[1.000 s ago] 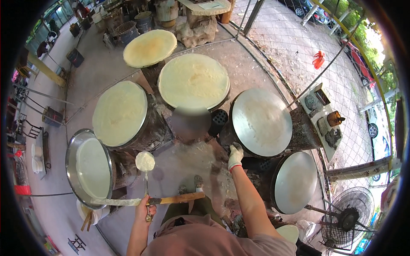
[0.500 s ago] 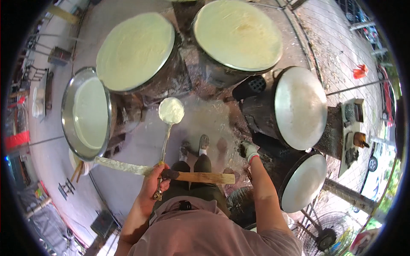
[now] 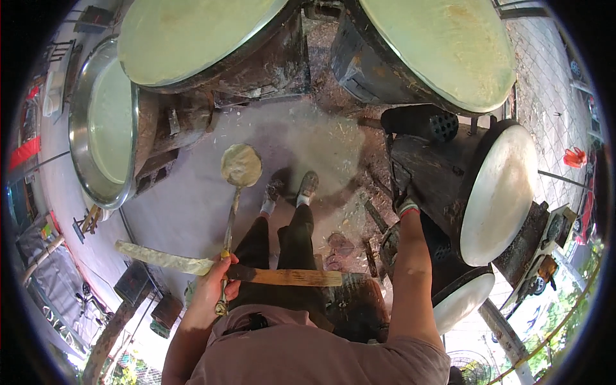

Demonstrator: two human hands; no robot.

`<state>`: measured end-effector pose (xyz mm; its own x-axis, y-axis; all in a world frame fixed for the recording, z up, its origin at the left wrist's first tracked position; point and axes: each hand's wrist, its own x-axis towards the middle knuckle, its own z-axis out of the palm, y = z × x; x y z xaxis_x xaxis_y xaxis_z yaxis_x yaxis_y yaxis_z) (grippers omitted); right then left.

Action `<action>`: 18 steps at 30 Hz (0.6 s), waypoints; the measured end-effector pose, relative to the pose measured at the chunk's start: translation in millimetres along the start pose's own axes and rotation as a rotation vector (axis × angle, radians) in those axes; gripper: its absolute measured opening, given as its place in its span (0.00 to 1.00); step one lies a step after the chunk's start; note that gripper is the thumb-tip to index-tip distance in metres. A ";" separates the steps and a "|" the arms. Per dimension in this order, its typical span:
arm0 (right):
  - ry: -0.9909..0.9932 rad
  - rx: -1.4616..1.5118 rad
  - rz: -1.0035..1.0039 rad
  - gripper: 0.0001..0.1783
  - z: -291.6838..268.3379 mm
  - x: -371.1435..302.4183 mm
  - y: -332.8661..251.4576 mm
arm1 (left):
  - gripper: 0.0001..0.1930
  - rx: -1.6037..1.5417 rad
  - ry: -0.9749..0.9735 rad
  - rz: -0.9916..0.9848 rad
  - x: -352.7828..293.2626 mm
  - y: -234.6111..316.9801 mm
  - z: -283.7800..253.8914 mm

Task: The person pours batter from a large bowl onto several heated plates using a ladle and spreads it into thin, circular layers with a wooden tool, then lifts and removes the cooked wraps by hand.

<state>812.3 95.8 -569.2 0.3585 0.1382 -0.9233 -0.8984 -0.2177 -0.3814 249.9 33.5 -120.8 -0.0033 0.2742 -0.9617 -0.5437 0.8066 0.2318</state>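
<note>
My left hand (image 3: 209,287) is closed around two tools at once. One is a long-handled ladle (image 3: 241,165), its round bowl coated in pale batter and held out over the floor. The other is a long curved scraper blade (image 3: 160,258), smeared with batter, whose wooden handle (image 3: 295,277) crosses in front of my legs. To the right, my right hand (image 3: 407,205) wears a white and dark glove with a red cuff. It reaches to the front of a dark drum stove (image 3: 427,163), beside a metal frame low on it. Its fingers blend into the dark metal.
Two large round griddles (image 3: 192,38) (image 3: 449,45) covered in pale batter stand ahead. A steel basin (image 3: 77,122) of pale liquid is at the left. Two bare pale griddles (image 3: 500,192) (image 3: 465,305) are at the right. A perforated black cylinder (image 3: 443,127) sticks out between stoves.
I have moved forward, so the batter-covered griddles loom closer. My right hand has reached out to the stove front. My left hand still holds the ladle and scraper.
</note>
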 end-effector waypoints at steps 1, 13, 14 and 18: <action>0.007 0.020 0.000 0.23 -1.7 9.9 -1.2 | 0.11 -0.003 -0.002 -0.002 1.5 0.1 -0.5; 0.023 -0.345 -0.052 0.23 17.3 -15.6 19.2 | 0.11 0.003 -0.038 0.029 -6.9 7.0 23.6; 0.017 -0.377 -0.067 0.23 19.1 -18.3 20.7 | 0.11 -0.002 -0.038 0.028 -7.8 7.3 23.6; 0.010 -0.563 -0.142 0.22 15.5 -41.0 22.9 | 0.11 0.007 -0.018 0.040 -8.7 6.6 24.1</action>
<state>773.0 100.2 -539.4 0.4709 0.1949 -0.8604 -0.5689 -0.6783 -0.4650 266.5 49.1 -107.4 -0.0097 0.3153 -0.9489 -0.5376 0.7985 0.2708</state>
